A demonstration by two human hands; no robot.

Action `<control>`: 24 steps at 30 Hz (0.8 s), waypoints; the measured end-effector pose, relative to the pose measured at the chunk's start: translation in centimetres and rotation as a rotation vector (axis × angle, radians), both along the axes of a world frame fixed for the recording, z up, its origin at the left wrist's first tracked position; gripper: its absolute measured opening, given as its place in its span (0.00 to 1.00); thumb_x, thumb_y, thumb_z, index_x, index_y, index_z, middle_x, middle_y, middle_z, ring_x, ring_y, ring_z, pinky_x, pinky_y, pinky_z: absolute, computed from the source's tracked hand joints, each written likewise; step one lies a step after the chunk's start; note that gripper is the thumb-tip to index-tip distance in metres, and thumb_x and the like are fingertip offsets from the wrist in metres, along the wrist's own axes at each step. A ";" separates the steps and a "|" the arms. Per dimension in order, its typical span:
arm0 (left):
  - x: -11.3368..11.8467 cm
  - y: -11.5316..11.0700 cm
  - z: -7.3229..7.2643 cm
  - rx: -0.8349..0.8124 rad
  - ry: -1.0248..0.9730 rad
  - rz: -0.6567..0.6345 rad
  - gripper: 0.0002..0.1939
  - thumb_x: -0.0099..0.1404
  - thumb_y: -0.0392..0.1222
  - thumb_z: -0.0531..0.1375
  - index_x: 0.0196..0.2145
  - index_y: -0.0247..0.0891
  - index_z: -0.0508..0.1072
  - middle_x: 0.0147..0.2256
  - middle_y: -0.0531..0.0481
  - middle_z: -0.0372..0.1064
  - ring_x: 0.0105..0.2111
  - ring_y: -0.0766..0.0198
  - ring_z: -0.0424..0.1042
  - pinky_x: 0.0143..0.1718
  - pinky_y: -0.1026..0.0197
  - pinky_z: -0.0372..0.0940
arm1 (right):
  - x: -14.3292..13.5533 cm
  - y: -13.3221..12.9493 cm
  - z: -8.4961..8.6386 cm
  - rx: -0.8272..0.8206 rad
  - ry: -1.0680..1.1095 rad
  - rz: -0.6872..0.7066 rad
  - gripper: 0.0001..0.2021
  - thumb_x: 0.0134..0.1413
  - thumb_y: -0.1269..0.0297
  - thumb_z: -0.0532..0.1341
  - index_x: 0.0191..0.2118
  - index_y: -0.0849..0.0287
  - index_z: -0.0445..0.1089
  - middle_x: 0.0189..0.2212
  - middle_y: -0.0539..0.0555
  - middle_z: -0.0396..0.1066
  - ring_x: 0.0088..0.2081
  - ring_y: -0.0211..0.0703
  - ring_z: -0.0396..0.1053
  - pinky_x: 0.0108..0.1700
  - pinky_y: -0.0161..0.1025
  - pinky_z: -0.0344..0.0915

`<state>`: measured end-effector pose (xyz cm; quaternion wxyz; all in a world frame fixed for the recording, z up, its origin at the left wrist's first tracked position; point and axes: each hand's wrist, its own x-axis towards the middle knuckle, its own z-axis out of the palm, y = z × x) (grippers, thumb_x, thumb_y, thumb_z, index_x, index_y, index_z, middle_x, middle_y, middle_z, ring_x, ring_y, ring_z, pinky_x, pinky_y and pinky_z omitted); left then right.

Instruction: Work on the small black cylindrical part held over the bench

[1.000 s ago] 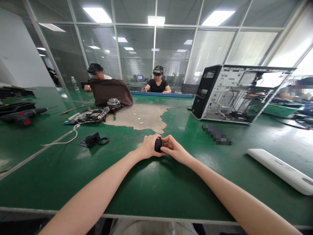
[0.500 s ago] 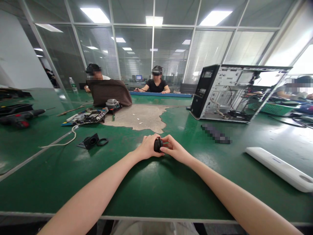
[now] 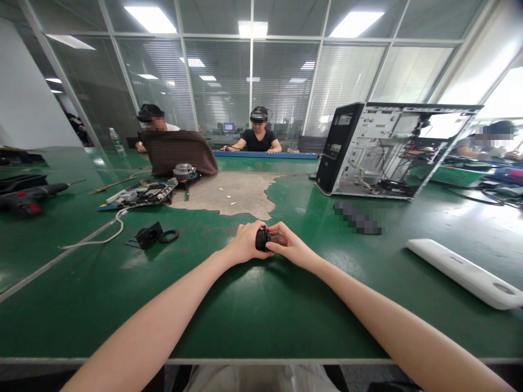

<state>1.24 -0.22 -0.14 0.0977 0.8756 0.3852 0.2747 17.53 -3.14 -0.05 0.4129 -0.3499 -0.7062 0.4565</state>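
Held between both hands just above the green tabletop is a small, black, ribbed cylinder that looks like a camera lens [image 3: 262, 239]. My left hand [image 3: 246, 243] wraps around its left side. From the right, the thumb and fingertips of my right hand [image 3: 289, 246] grip its other end. The fingers cover much of the cylinder, so its far side is hidden. To the left lie a black square mount with a round opening [image 3: 151, 235] and a black ring [image 3: 169, 236], both apart from my hands.
At left are a circuit board [image 3: 141, 195], a white cable [image 3: 119, 222] and a power drill [image 3: 32, 197]. An opened computer case [image 3: 376, 152] stands at back right, near a white elongated device [image 3: 461, 272]. Several people sit around the green table [image 3: 261, 321].
The whole view has shifted slightly. Both hands keep hold of the black lens at nearly the same place, with only slight finger movement.
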 end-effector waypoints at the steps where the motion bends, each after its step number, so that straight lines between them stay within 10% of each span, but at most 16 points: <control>1: 0.0 0.0 0.0 0.002 0.000 -0.003 0.29 0.42 0.52 0.62 0.41 0.40 0.58 0.38 0.50 0.63 0.39 0.56 0.63 0.40 0.56 0.51 | 0.0 -0.1 0.1 0.002 0.011 0.029 0.15 0.43 0.62 0.60 0.39 0.56 0.57 0.38 0.52 0.62 0.39 0.38 0.65 0.41 0.41 0.64; 24: -0.1 0.1 -0.3 0.029 -0.009 -0.004 0.31 0.41 0.54 0.62 0.42 0.40 0.57 0.40 0.50 0.62 0.40 0.56 0.63 0.41 0.56 0.52 | -0.3 -0.1 0.2 0.027 0.010 -0.040 0.10 0.47 0.60 0.56 0.36 0.57 0.57 0.35 0.50 0.63 0.36 0.36 0.65 0.41 0.40 0.64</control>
